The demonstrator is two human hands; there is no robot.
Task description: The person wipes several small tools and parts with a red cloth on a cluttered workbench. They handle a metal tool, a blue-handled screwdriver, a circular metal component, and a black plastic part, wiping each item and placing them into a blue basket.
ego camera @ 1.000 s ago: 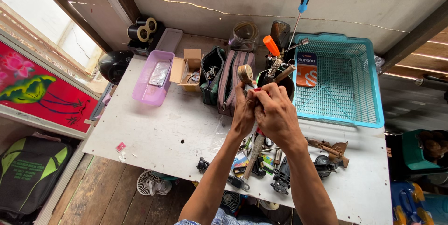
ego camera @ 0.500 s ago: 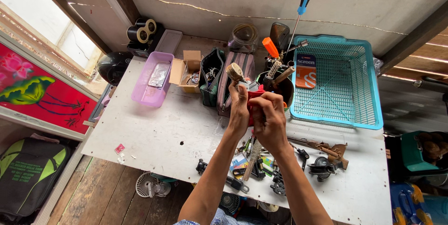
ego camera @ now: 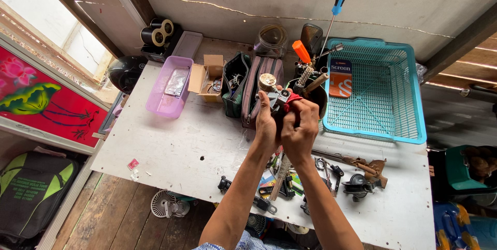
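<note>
Both hands raised over white, scuffed tabletop [ego camera: 171, 151]. Left hand [ego camera: 266, 120] and right hand [ego camera: 300, 125] pressed together, fingers wrapped round a small grey metal part with a round brass-coloured cap [ego camera: 267, 81] and a red piece, held above the tabletop's middle. Just beside: turquoise plastic mesh basket [ego camera: 383, 89], translucent purple plastic tray [ego camera: 168, 89].

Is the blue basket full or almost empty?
Almost empty. The blue basket holds only one flat orange and blue packet; bare mesh shows elsewhere.
</note>
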